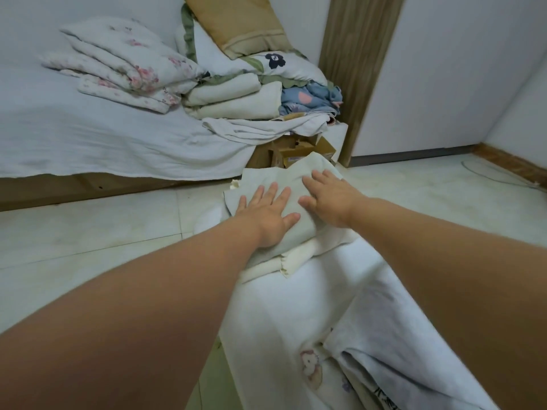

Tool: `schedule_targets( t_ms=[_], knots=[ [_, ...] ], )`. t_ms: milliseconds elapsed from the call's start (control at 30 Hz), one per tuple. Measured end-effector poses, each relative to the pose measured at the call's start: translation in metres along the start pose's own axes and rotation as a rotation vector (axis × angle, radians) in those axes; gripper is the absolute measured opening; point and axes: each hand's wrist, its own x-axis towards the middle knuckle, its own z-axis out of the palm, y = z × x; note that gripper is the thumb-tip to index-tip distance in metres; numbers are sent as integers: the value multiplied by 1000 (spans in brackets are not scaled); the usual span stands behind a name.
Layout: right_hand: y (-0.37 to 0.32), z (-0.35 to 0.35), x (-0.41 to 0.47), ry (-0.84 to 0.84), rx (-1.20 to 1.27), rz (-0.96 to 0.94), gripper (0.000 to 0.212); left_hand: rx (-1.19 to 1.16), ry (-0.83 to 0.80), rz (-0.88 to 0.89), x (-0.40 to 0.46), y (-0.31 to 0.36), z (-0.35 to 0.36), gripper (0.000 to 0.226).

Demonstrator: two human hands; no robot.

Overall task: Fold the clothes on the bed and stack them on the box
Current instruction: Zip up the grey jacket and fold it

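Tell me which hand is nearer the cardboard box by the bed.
Right. The right hand lies flat on the folded cloth just below the cardboard box; the left hand lies lower-left, farther away.

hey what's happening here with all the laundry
A person is pressing both hands flat on a folded pale cloth, the left hand beside the right hand, fingers straight. The cloth tops a small stack of cream fabric resting on a white-draped surface in front of them. Behind, folded floral quilts and a heap of bedding lie on the bed, with a cardboard box on the floor by it.
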Motion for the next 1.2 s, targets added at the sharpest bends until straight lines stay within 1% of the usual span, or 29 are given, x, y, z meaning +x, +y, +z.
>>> schedule_targets(
  t_ms=[33, 67, 100, 167, 200, 233, 333, 467, 533, 600, 667, 767, 867, 1000, 1100, 1200],
  knots=[
    [-3, -10, -3, 54, 94, 8, 51, -10, 10, -6, -1, 0, -9, 61],
    [-6, -20, -9, 115, 189, 33, 47, -33, 59, -10, -4, 0, -19, 56],
    [-9, -28, -14, 192, 253, 56, 44, -64, 157, -15, -10, 1, -30, 49],
    [-13, -42, -31, 330, 257, 68, 36, -136, 372, -14, -28, 5, -46, 35],
    [-17, -47, -41, 368, 249, 62, 32, -172, 419, -5, -40, 6, -52, 31],
    [-21, -51, -53, 375, 251, 60, 29, -191, 426, 6, -53, 7, -57, 28],
    [-38, -54, -91, 311, 326, 51, 23, -169, 366, 39, -89, 11, -63, 23],
    [-60, -49, -133, 157, 411, 9, 19, -131, 276, 95, -130, 23, -62, 21],
    [-69, -46, -155, 78, 371, -4, 25, -107, 237, 123, -151, 33, -58, 20],
    [-74, -43, -177, 41, 334, -9, 32, -80, 192, 142, -170, 39, -50, 19],
    [-77, -38, -202, 16, 324, -1, 32, -65, 144, 156, -191, 44, -41, 22],
    [-82, -31, -242, -44, 299, 15, 30, -34, 82, 184, -225, 54, -28, 35],
    [-85, -26, -281, -45, 266, 26, 33, 9, 40, 212, -254, 69, -20, 37],
    [-88, -28, -334, -9, 193, 48, 26, 66, -19, 268, -289, 95, -17, 34],
    [-89, -38, -379, 1, 195, 94, 25, 95, -23, 317, -320, 118, -29, 29],
    [-95, -53, -430, 37, 196, 142, 19, 88, -13, 364, -360, 142, -42, 31]
  ],
)
